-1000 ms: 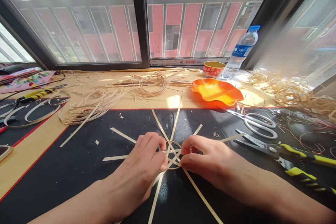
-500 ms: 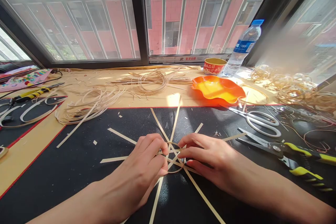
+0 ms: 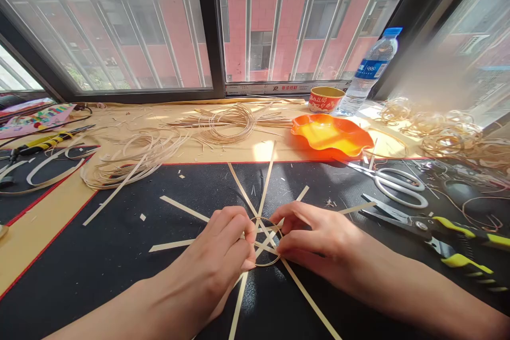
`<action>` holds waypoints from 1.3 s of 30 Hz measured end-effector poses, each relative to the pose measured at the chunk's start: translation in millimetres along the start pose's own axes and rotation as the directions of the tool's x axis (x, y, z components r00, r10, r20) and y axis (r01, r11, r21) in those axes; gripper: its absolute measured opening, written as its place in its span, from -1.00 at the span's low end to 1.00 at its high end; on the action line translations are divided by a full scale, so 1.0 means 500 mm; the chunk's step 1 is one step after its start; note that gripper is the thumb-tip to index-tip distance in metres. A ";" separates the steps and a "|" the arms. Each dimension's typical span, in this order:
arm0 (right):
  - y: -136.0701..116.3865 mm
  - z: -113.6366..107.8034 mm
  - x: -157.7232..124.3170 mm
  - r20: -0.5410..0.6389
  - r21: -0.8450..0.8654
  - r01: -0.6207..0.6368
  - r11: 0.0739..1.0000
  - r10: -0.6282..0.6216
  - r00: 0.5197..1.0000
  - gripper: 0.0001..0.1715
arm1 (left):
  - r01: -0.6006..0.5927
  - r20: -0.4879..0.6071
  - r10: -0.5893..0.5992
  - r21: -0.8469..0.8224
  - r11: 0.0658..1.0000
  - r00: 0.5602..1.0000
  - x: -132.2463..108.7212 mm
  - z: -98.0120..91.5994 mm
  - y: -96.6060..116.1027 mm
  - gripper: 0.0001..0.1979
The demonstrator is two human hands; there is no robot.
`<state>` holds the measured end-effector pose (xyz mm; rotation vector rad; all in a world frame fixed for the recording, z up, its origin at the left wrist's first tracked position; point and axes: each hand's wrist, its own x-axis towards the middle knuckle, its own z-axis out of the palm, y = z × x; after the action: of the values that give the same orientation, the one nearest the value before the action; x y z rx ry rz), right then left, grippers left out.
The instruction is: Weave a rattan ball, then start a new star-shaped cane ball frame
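Note:
Several flat pale cane strips (image 3: 239, 300) cross in a star on the black mat, and their crossing sits inside a thin round cane hoop (image 3: 266, 264). My left hand (image 3: 223, 249) pinches the hoop's left side and the strips there between fingers and thumb. My right hand (image 3: 314, 236) grips the hoop's right side with its fingertips. The hands hide part of the strips, and the weave under my fingers is hard to make out.
Under the work lies a black cutting mat (image 3: 119, 271) with a red border. Scissors (image 3: 398, 183) and yellow-handled pliers (image 3: 438, 231) lie to the right. Cane coils (image 3: 227, 125), an orange dish (image 3: 330, 135), a tin (image 3: 326, 100) and a water bottle (image 3: 368, 71) stand along the window.
The view has shifted slightly. My fingers have moved a little around the hoop, and more of its round shape now shows between my hands.

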<state>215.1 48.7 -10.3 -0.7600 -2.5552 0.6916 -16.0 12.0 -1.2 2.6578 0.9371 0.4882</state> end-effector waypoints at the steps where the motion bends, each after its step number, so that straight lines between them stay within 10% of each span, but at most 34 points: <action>1: -0.001 -0.001 0.002 0.008 -0.013 0.004 1.000 -0.004 1.000 -0.82 | 0.000 0.004 0.000 -0.008 1.000 1.000 -0.001 0.000 0.000 -0.79; 10: -0.028 -0.025 0.016 0.204 -0.145 -0.053 0.988 0.083 0.976 -0.79 | 0.082 -0.001 -0.083 -0.136 0.987 0.997 0.000 0.001 -0.003 -0.77; 31: -0.018 -0.019 0.013 0.201 -0.095 -0.037 0.995 0.055 0.978 -0.74 | 0.109 -0.014 -0.111 -0.107 0.988 0.994 0.000 -0.004 -0.012 -0.71; 39: -0.022 -0.020 0.020 0.230 0.099 -0.316 0.943 0.288 0.930 -0.85 | 0.120 0.086 -0.110 -0.116 0.986 0.990 -0.004 -0.008 -0.008 -0.67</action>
<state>207.8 49.9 6.2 -1.1013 -2.5684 1.0865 -21.3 14.6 0.5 2.4801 0.9975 0.3962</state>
